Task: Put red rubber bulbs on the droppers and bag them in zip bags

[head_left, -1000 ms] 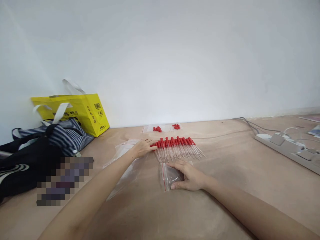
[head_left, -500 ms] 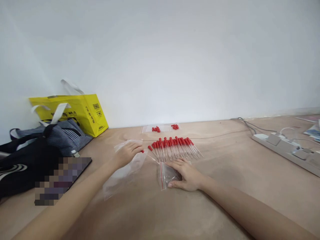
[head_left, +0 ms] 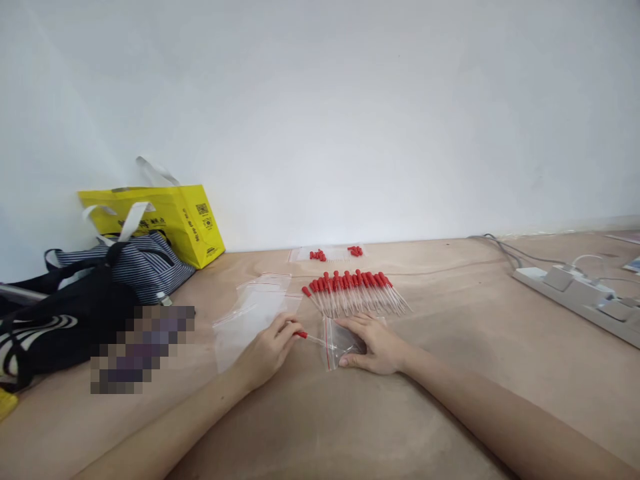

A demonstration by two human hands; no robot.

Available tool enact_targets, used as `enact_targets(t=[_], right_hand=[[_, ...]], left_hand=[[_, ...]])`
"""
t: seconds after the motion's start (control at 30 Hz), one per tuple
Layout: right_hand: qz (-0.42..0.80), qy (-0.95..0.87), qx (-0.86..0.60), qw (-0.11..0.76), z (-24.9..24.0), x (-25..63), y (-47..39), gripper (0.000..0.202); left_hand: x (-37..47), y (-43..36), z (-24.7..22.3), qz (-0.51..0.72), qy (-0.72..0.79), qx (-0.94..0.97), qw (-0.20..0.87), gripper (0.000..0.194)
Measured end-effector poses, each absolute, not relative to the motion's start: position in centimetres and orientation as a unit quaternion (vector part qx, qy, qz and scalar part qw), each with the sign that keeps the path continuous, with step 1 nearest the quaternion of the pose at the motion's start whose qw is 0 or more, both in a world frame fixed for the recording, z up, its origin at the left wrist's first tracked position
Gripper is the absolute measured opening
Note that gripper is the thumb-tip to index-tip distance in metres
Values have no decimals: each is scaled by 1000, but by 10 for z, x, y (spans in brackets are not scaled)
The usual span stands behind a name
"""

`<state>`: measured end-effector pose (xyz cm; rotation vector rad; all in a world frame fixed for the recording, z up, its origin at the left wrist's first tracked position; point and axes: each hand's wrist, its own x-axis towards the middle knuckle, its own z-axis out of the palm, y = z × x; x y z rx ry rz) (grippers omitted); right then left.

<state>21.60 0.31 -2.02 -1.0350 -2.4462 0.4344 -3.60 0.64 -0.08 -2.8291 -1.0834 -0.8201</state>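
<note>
My left hand [head_left: 266, 350] pinches a glass dropper [head_left: 302, 335] by its red rubber bulb. The dropper's thin clear tube points right, its tip at the red-lined mouth of a small clear zip bag [head_left: 331, 347]; whether the tip is inside is hard to tell. Thumb and fingers of my right hand [head_left: 379, 345] grip that bag along its upper and lower edges, spreading it on the table. Just beyond lies a row of several red-bulbed droppers [head_left: 350, 293], bulbs facing the wall. Flat empty zip bags [head_left: 260, 303] overlap beyond my left hand.
Loose red bulbs [head_left: 355, 251] rest on a clear bag [head_left: 300, 255] by the wall. To the left are a yellow bag [head_left: 200, 230], a striped bag [head_left: 150, 270], a black bag [head_left: 75, 320] and a pixelated flat object [head_left: 145, 350]. A white power strip [head_left: 575, 290] with plugs lies right.
My left hand has moved right and nearer me, bringing the dropper from over the flat bags to the zip bag's mouth. The right hand keeps its hold; the view has shifted slightly.
</note>
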Motion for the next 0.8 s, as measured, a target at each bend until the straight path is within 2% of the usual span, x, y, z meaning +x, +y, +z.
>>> enact_targets(t=[0.23, 0.33, 0.47, 0.63, 0.8], right_hand=[[143, -891, -366, 226, -21, 209, 4, 71], [133, -893, -368, 222, -18, 208, 3, 69], [126, -897, -365, 214, -16, 213, 2, 70], [143, -893, -370, 213, -18, 220, 1, 70], [153, -899, -347, 219, -19, 214, 1, 65]], left_hand=[[9, -1, -9, -311, -420, -836, -165, 5], [12, -2, -13, -321, -441, -802, -246, 12], [5, -1, -10, -273, -388, -815, -332, 17], [4, 3, -10, -264, -414, -796, -355, 17], [8, 6, -12, -295, -460, -788, -283, 19]])
